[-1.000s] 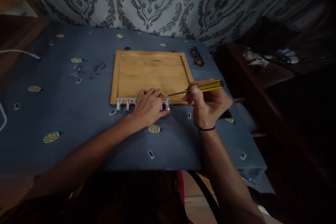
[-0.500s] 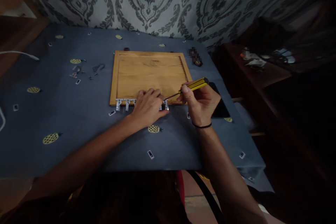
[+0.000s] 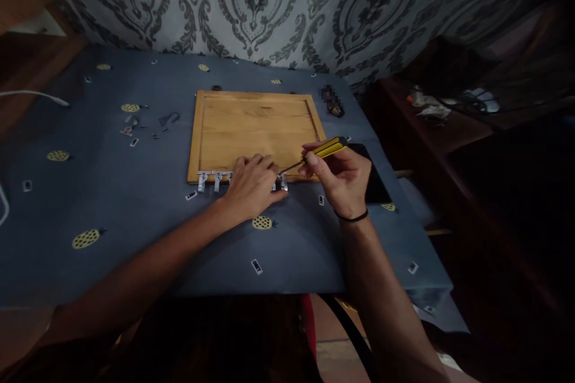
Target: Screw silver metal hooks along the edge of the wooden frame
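Note:
A framed wooden board lies flat on a blue patterned cloth. Along its near edge runs a silver metal hook rail. My left hand lies over the middle of that rail, fingers curved down on it and pressing it against the board. My right hand pinches a yellow and black screwdriver. Its thin shaft slants down to the left, and the tip meets the rail's right end next to my left fingertips.
Small screws and metal bits lie scattered on the blue tablecloth left of the board. A white cable crosses the far left. A dark phone lies under my right hand. A dark wooden shelf stands to the right.
My right hand has carried the screwdriver leftwards and down, so its tip now rests at the rail's right end. My left hand has stayed on the rail.

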Available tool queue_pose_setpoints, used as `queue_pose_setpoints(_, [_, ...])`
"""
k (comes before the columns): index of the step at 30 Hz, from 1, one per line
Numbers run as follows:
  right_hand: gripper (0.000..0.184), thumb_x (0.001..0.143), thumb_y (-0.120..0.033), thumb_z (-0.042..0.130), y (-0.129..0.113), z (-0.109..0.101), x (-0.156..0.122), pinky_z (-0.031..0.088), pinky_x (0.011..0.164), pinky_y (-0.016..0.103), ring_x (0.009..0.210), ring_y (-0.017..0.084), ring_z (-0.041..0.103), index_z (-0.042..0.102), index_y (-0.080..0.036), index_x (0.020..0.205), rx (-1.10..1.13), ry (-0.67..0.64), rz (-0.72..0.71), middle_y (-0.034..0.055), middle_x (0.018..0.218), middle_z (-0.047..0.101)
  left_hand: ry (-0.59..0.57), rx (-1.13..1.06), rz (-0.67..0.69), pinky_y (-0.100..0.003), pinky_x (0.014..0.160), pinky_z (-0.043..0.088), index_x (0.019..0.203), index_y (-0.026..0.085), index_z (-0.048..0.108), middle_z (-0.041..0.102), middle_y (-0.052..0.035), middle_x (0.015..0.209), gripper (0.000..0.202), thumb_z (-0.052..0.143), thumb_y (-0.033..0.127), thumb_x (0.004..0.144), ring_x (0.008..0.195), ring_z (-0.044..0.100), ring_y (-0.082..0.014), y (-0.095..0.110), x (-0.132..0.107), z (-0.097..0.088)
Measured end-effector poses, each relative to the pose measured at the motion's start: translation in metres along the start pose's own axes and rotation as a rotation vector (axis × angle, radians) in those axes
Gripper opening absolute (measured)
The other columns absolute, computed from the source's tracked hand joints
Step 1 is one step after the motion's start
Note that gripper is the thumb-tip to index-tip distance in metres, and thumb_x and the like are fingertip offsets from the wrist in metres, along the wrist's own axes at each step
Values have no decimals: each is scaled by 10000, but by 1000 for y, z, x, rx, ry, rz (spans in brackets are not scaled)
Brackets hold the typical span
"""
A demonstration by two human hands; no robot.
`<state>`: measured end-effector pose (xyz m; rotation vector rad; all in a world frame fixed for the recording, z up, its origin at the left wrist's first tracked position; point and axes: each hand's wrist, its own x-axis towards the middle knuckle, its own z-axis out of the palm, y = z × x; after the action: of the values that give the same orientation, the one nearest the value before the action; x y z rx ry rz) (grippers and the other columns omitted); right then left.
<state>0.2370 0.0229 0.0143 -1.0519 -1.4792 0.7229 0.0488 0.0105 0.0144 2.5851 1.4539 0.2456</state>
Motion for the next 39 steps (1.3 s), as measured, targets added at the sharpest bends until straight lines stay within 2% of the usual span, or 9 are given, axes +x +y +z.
queue_pose_setpoints(5, [415,811,-633,878,0,-2,0,636,545,268,562,118,711,823,-230,895,-10,-23,-7,28,908,807,-14,1,1,-448,983,453,1235,146,727,719,-126,1255,372,733,454,1027,1243,629,-328,1,0,-1])
queue_pose_setpoints(10, [446,758,-642,912,2,1,1,596,475,251,496,119,666,767,-223,809,-22,23,2,-12,738,745,0,10,5,-448,973,453,1234,155,727,716,-120,1254,365,738,451,1020,1243,625,-326,-1,1,1])
queue_pose_setpoints(15, [458,727,-638,935,3,3,2,543,410,238,445,115,632,725,-236,793,-26,51,-25,-36,682,728,13,-1,4,-447,971,450,1237,169,727,725,-112,1251,349,734,446,1024,1235,628,-322,-1,0,3])
queue_pose_setpoints(19, [453,765,-647,906,3,3,2,543,420,245,436,117,620,713,-239,799,-38,55,-34,-49,613,681,6,-1,3,-444,979,443,1259,158,720,717,-115,1295,375,729,455,1029,1259,622,-321,0,0,3])
queue_pose_setpoints(26, [396,790,-570,918,3,1,1,536,442,255,443,113,595,698,-241,794,-60,39,-19,-58,587,632,19,3,10,-427,965,429,1247,168,717,718,-114,1279,367,713,471,1039,1251,615,-318,-2,0,6])
queue_pose_setpoints(31, [423,780,-611,912,4,3,1,560,462,255,479,118,635,718,-237,816,-22,20,-20,-40,668,694,10,-1,10,-441,981,438,1237,153,727,716,-120,1282,379,715,475,1039,1265,619,-322,-2,0,4])
queue_pose_setpoints(36, [447,762,-570,945,2,1,1,643,580,284,576,127,705,798,-257,1046,42,-57,-5,-7,867,785,-6,2,1,-449,993,445,1253,147,728,719,-122,1289,396,730,476,1030,1272,625,-328,-1,0,2])
queue_pose_setpoints(39, [429,790,-599,915,-1,-1,1,665,617,287,626,131,732,822,-247,1017,47,-103,24,28,959,802,3,1,-3,-441,988,443,1259,152,727,718,-123,1286,397,739,472,1024,1260,627,-325,-1,0,3])
